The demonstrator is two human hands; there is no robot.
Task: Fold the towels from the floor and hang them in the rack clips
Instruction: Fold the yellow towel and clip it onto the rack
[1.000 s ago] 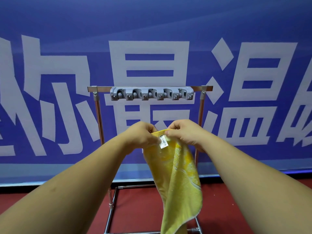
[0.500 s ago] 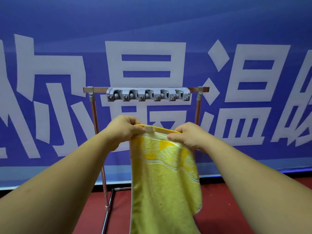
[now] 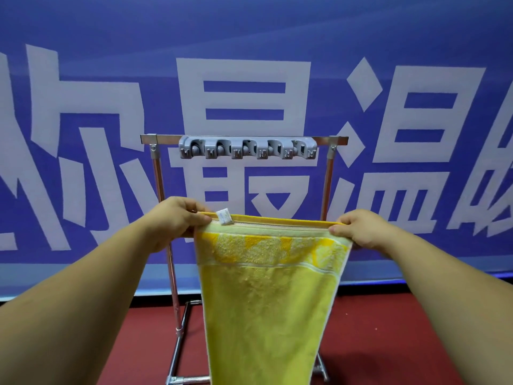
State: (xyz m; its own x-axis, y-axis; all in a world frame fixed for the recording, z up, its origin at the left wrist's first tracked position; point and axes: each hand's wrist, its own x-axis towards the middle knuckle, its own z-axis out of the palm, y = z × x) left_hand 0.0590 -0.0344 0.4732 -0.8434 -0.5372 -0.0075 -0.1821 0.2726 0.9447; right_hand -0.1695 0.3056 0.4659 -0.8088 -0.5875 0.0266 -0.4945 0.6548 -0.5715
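A yellow towel [image 3: 266, 307] hangs stretched between my hands, its top edge level and a small white label near its left corner. My left hand [image 3: 177, 218] pinches the top left corner. My right hand [image 3: 358, 229] pinches the top right corner. Behind the towel stands a metal rack [image 3: 158, 173] with a grey strip of clips [image 3: 247, 147] on its top bar; all the clips hold nothing. The towel hangs in front of and below the clips, apart from them, and hides the rack's lower middle.
A blue banner with large white characters [image 3: 244, 79] fills the wall behind the rack. The floor [image 3: 402, 343] is dark red, and the rack's base tubes [image 3: 177, 380] rest on it.
My hands have moved apart along the towel's top edge, spreading it from a bunched corner to its full width. The white label now sits by my left hand.
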